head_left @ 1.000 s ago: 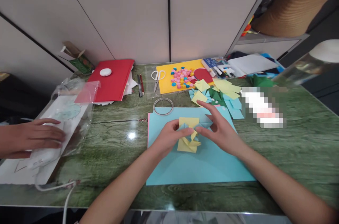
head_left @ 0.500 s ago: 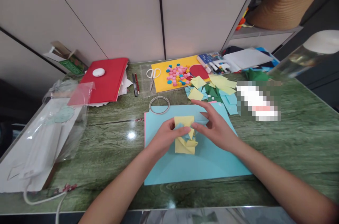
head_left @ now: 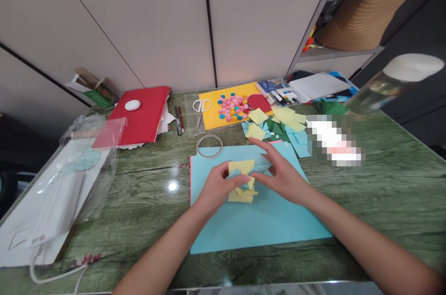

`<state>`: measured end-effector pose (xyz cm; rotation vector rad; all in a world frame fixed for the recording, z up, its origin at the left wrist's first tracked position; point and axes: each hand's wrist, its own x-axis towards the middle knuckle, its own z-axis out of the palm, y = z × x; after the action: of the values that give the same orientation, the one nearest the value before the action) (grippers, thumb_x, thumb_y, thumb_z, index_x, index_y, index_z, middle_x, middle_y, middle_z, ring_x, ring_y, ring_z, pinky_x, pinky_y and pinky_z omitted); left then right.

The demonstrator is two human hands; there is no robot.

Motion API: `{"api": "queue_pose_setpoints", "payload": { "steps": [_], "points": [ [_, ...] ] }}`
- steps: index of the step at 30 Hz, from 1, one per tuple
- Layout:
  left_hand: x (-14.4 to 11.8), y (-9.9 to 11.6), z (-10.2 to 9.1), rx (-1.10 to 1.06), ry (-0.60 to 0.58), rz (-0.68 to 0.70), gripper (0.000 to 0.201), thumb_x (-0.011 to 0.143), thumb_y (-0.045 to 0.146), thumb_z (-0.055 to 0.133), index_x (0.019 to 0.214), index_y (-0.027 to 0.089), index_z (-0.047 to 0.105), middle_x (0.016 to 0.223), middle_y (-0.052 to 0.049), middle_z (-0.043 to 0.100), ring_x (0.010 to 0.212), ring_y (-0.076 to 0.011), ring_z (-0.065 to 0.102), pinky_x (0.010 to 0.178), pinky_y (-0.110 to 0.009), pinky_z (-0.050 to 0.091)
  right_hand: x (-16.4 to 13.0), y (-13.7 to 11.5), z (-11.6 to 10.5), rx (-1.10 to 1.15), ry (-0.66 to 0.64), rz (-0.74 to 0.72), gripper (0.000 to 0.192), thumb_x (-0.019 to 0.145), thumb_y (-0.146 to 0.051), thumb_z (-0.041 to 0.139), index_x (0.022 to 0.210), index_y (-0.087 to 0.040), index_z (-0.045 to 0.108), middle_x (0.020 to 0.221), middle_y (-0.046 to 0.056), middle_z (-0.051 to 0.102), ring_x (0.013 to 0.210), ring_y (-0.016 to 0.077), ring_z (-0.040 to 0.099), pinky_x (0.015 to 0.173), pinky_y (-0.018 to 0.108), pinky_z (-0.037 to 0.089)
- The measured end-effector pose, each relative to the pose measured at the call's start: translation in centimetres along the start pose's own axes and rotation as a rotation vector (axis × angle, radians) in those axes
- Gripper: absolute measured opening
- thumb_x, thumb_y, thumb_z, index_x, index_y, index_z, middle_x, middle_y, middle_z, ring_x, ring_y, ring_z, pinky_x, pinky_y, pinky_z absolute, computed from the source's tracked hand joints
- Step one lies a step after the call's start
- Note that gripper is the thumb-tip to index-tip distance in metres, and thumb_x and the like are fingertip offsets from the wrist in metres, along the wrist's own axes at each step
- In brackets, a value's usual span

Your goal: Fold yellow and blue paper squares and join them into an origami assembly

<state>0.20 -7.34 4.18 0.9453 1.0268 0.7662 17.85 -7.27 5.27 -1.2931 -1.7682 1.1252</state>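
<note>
Fingers (head_left: 234, 182) of both hands pinch the yellow-and-blue folded paper piece (head_left: 242, 181) over the blue sheet (head_left: 265, 220).

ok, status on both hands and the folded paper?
Left hand and right hand both pinch the yellow-and-blue folded paper piece. Piece sits over the light blue sheet. Nothing blocking; tape ring apart.

Desk (head_left: 383, 193): glossy green marble-look surface with glare; light-blue sheet (head_left: 258, 225) and folded yellow piece (head_left: 241, 168): matt smooth paper; far-left bag (head_left: 87, 165): clear shiny plastic; red folder (head_left: 144, 114): matt card.
</note>
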Motion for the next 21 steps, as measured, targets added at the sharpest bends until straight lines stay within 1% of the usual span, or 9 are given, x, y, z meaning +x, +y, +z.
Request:
{"api": "queue_pose_setpoints", "payload": {
  "steps": [4, 9, 12, 14, 16, 17, 18, 20, 21],
  "points": [
    [-0.2, 0.1, 0.1, 0.102, 0.033, 0.072, 0.024, 0.060, 0.032, 0.074, 0.067, 0.014, 0.058, 0.062, 0.003, 0.056, 0.058, -0.0109, 0.049, 0.054, -0.021, 0.038, -0.4, 0.1, 0.1, -0.040, 0.023, -0.023, 0.062, 0.078, -0.031, 0.058, 0.132, -0.040, 0.030, 0.141, 0.001, 0.032, 0.116, 0.0265, 0.048, 0.087, 0.044, 0.048],
    [-0.3, 0.1, 0.1, 0.191, 0.035, 0.145, 0.022, 0.061, 0.031, 0.073, 0.065, 0.014, 0.061, 0.061, 0.002, 0.057, 0.061, -0.0112, 0.050, 0.058, -0.021, 0.038, -0.7, 0.6, 0.4, -0.026, 0.080, -0.044, 0.060, 0.077, -0.032, 0.060, 0.130, -0.038, 0.034, 0.140, 0.003, 0.033, 0.113, 0.0274, 0.050, 0.082, 0.042, 0.050],
    [-0.1, -0.1, 0.1, 0.174, 0.029, 0.125, 0.022, 0.060, 0.031, 0.073, 0.067, 0.014, 0.062, 0.062, 0.002, 0.057, 0.061, -0.0113, 0.050, 0.056, -0.021, 0.038, -0.4, 0.4, 0.2, -0.020, 0.058, -0.020, 0.061, 0.076, -0.032, 0.061, 0.130, -0.038, 0.033, 0.140, 0.003, 0.033, 0.110, 0.0266, 0.052, 0.082, 0.041, 0.050],
    [-0.1, -0.2, 0.1, 0.090, 0.030, 0.078, 0.025, 0.061, 0.032, 0.073, 0.075, 0.014, 0.063, 0.069, 0.000, 0.060, 0.062, -0.0118, 0.052, 0.057, -0.022, 0.041, -0.1, 0.1, -0.1, 0.009, 0.011, -0.005, 0.061, 0.077, -0.033, 0.059, 0.131, -0.037, 0.032, 0.138, 0.004, 0.036, 0.106, 0.0247, 0.054, 0.081, 0.040, 0.050],
    [0.0, -0.3, 0.2, -0.023, 0.032, 0.022, 0.032, 0.061, 0.034, 0.073, 0.085, 0.014, 0.064, 0.078, -0.002, 0.063, 0.065, -0.0132, 0.055, 0.061, -0.025, 0.044, 0.2, -0.1, -0.5, 0.062, -0.036, 0.004, 0.058, 0.080, -0.037, 0.055, 0.133, -0.034, 0.031, 0.125, 0.006, 0.048, 0.093, 0.0213, 0.058, 0.074, 0.037, 0.051],
    [0.0, -0.3, 0.2, -0.070, 0.031, -0.002, 0.036, 0.061, 0.034, 0.073, 0.090, 0.014, 0.064, 0.081, -0.003, 0.064, 0.066, -0.0139, 0.056, 0.063, -0.026, 0.045, 0.4, 0.0, -0.6, 0.089, -0.050, 0.016, 0.056, 0.082, -0.039, 0.052, 0.133, -0.032, 0.031, 0.110, 0.005, 0.056, 0.083, 0.0192, 0.060, 0.068, 0.035, 0.051],
    [0.0, -0.3, 0.2, -0.105, 0.030, -0.022, 0.038, 0.061, 0.034, 0.073, 0.092, 0.014, 0.064, 0.083, -0.004, 0.065, 0.066, -0.0145, 0.057, 0.064, -0.028, 0.046, 0.5, 0.1, -0.8, 0.111, -0.056, 0.032, 0.054, 0.083, -0.040, 0.050, 0.133, -0.031, 0.031, 0.092, 0.003, 0.059, 0.072, 0.0172, 0.059, 0.061, 0.032, 0.051],
    [0.0, -0.3, 0.1, -0.137, 0.030, -0.039, 0.039, 0.060, 0.034, 0.074, 0.093, 0.015, 0.064, 0.085, -0.005, 0.066, 0.066, -0.0150, 0.058, 0.065, -0.028, 0.047, 0.7, 0.3, -0.9, 0.121, -0.049, 0.070, 0.053, 0.083, -0.041, 0.049, 0.132, -0.029, 0.033, 0.065, -0.003, 0.051, 0.054, 0.0144, 0.052, 0.050, 0.029, 0.046],
    [0.0, -0.3, 0.1, -0.137, 0.034, -0.034, 0.039, 0.060, 0.034, 0.074, 0.093, 0.015, 0.065, 0.086, -0.005, 0.066, 0.067, -0.0152, 0.059, 0.065, -0.028, 0.047, 0.8, 0.4, -0.9, 0.119, -0.040, 0.081, 0.054, 0.082, -0.041, 0.051, 0.132, -0.029, 0.034, 0.061, -0.004, 0.046, 0.051, 0.0137, 0.049, 0.047, 0.028, 0.044]
  ]
}}
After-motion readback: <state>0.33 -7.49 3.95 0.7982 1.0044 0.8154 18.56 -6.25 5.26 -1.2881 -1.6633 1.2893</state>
